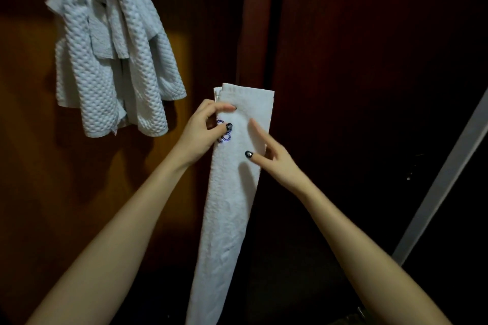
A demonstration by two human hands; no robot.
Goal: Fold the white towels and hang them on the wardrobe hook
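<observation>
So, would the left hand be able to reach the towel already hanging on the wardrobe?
Probably yes: the hanging towel is up and to the left of the left hand, with nothing between them. That hand is pinching the folded towel, though, so it isn't free.

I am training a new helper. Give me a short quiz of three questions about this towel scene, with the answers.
1. True or false: the waffle-weave towel already hangs on the wardrobe door.
2. The left hand and right hand both grip the long folded towel. Its blue embroidery lies nearest to: A the left thumb; B the right thumb; C the towel's bottom end.
3. How many towels are in view?
Key: 1 true; 2 A; 3 two.
</observation>
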